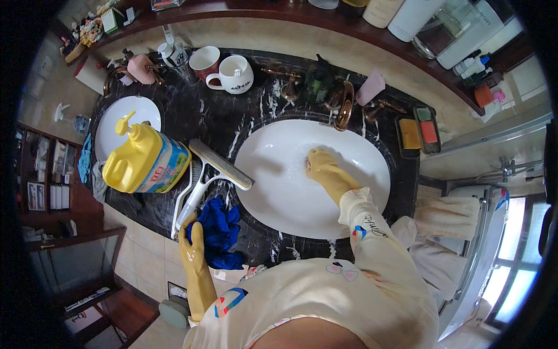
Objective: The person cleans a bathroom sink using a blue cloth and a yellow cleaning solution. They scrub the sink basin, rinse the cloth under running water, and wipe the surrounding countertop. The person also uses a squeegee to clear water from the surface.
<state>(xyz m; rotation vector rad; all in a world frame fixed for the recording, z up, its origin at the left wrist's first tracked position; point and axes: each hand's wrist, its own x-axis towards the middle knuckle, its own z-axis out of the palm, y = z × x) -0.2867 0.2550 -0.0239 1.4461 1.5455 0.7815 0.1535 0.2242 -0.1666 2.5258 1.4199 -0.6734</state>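
My right hand (324, 168), in a yellow rubber glove, is low in the white oval basin (283, 209). Its fingers are curled beside a patch of foamy water (301, 161), and what lies under them is hidden. My left hand (195, 244), gloved alike, is at the counter's front edge. Its fingertips meet the lower end of the white handle of a squeegee (222, 163), and whether they grip it is unclear. A crumpled blue cloth (218, 233) lies right beside that hand. The squeegee's blade end overhangs the basin's left rim, and a white-handled brush (183, 198) lies alongside.
A yellow pump jug (144, 163) stands left of the squeegee, before a smaller basin (141, 104). Two mugs (236, 76) stand at the back. A bronze-coloured faucet (344, 107) overhangs the basin. Soap dishes (409, 133) sit at right. A shelf (279, 17) with bottles runs above.
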